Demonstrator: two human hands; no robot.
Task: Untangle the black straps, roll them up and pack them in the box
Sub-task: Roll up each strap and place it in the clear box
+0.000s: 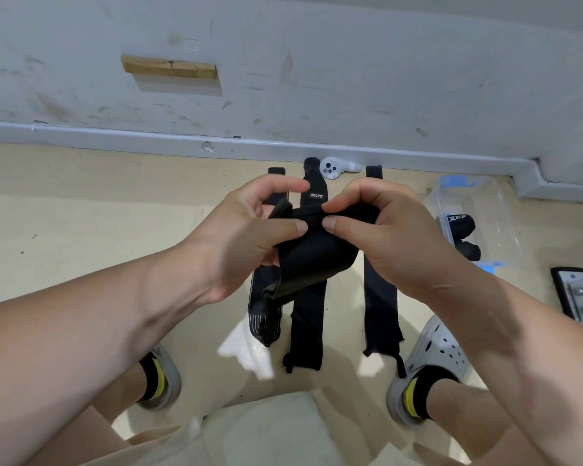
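Three flat straps (381, 307) are being seen laid on the floor, running 12 to 6 o'clock under the hands. A clear box (485, 196) at 3 o'clock is being seen with rolled straps (460, 225) inside. One black strap (313, 260) is being held mid-air, its upper fold pinched between thumb and fingers of the left hand (246, 230) and right hand (391, 237). It is being judged light, limp and not slippery; the end edge is being favoured as the hold.

Matt black cloth straps (308, 317), clear glossy plastic box (485, 210), rough wood block (170, 67), scuffed painted wall (350, 62)
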